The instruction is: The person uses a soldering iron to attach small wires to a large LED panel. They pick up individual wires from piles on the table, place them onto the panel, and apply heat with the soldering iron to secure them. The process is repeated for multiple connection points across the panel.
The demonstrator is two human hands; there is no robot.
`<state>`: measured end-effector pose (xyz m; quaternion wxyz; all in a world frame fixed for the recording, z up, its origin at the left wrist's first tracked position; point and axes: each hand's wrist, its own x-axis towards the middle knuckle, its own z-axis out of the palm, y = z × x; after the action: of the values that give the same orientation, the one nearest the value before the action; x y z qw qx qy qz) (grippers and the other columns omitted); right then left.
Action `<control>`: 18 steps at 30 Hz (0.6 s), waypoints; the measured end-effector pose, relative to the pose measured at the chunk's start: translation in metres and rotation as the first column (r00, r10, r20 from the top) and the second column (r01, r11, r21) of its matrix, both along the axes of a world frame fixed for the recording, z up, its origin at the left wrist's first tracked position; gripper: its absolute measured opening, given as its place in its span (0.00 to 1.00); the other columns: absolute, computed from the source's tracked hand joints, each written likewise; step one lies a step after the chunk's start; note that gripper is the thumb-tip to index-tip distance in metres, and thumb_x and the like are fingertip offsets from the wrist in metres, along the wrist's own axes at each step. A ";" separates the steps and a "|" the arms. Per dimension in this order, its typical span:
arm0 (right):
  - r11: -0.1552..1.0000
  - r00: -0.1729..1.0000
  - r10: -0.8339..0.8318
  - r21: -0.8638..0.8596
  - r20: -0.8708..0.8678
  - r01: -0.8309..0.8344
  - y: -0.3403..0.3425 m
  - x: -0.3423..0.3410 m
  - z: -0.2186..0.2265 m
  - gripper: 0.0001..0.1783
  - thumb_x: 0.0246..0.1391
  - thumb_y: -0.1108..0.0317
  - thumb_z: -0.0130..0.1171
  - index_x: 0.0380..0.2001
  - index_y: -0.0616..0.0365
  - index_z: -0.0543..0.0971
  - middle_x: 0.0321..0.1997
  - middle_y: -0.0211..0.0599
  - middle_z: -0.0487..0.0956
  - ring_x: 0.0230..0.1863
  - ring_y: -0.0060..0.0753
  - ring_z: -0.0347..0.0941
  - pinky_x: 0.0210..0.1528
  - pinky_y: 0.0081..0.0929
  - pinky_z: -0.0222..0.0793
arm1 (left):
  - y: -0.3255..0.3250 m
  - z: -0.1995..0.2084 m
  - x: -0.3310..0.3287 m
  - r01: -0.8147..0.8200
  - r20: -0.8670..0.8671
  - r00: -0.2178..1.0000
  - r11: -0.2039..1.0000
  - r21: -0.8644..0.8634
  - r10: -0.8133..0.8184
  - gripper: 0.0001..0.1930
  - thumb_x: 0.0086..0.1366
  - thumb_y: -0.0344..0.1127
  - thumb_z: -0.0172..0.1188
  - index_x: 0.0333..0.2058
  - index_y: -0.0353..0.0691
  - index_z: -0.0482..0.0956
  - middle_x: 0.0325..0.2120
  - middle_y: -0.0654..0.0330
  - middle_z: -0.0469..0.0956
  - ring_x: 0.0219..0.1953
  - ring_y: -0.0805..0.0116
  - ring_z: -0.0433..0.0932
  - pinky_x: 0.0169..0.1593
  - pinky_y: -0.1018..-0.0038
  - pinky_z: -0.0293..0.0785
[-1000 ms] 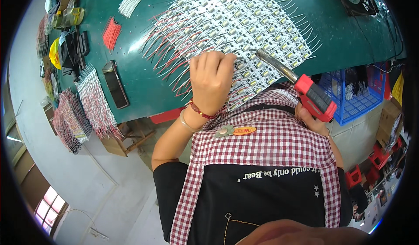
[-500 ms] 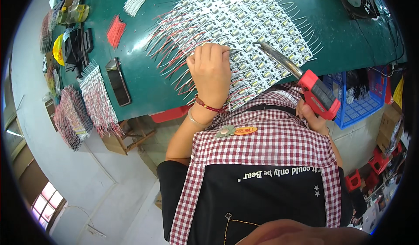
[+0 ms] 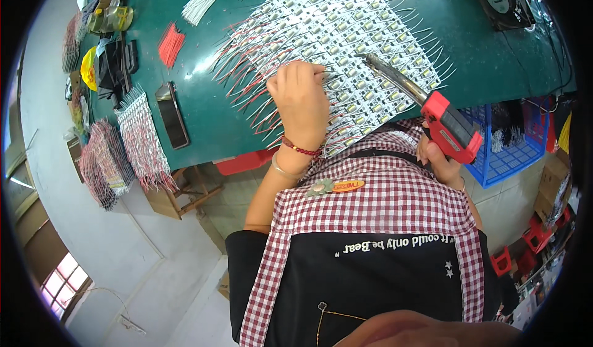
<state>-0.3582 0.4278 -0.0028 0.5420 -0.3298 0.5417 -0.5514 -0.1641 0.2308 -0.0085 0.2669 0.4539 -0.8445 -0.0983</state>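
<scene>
A large sheet of small white circuit boards lies on the green table, with red, white and dark wires sticking out along its sides. My left hand rests over its near left part, thumb and fingertips pinched together. A thin wire seems to come from that pinch, though the fingers hide most of it. In my right hand is a red and black soldering gun. Its long metal barrel slants over the boards, and the tip is close to their surface, right of my left fingertips. Whether it touches cannot be made out.
Bundles of red wires and white wires lie at the left, near a phone. More wired boards hang over the left table edge. A black fan stands far right, and a blue crate is below the table.
The view has shifted slightly. The soldering gun's tip has moved a little away from me and to the left. My left hand keeps its pinch in nearly the same place.
</scene>
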 end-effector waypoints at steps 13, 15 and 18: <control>0.992 1.000 0.021 0.124 -0.014 -0.019 0.051 -0.012 -0.022 0.07 0.54 0.72 0.57 0.37 0.62 0.75 0.29 0.29 0.75 0.31 0.20 0.70 0.34 0.22 0.66 | -0.006 0.005 0.012 0.504 0.009 0.864 0.864 -0.010 -0.504 0.13 0.43 0.22 0.58 0.30 0.44 0.79 0.25 0.66 0.72 0.31 0.67 0.71 0.39 0.70 0.62; 0.989 0.999 0.025 0.144 -0.044 -0.019 0.052 -0.009 -0.020 0.07 0.54 0.72 0.57 0.37 0.61 0.75 0.31 0.28 0.75 0.32 0.19 0.70 0.34 0.22 0.66 | -0.006 0.004 0.012 0.511 0.005 0.860 0.860 -0.009 -0.511 0.13 0.43 0.22 0.58 0.31 0.44 0.79 0.26 0.66 0.72 0.31 0.67 0.71 0.40 0.70 0.62; 0.986 0.990 0.073 0.158 -0.119 -0.054 0.048 -0.006 -0.017 0.07 0.55 0.72 0.57 0.38 0.60 0.75 0.32 0.27 0.74 0.33 0.19 0.70 0.34 0.22 0.66 | -0.007 0.004 0.012 0.510 -0.001 0.860 0.860 -0.016 -0.510 0.13 0.44 0.22 0.58 0.31 0.44 0.79 0.26 0.65 0.72 0.31 0.67 0.71 0.40 0.70 0.62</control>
<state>-0.3643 0.4758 -0.0198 0.5485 -0.3376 0.6046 -0.4687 -0.1522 0.2237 -0.0045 0.2369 0.2121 -0.9345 -0.1600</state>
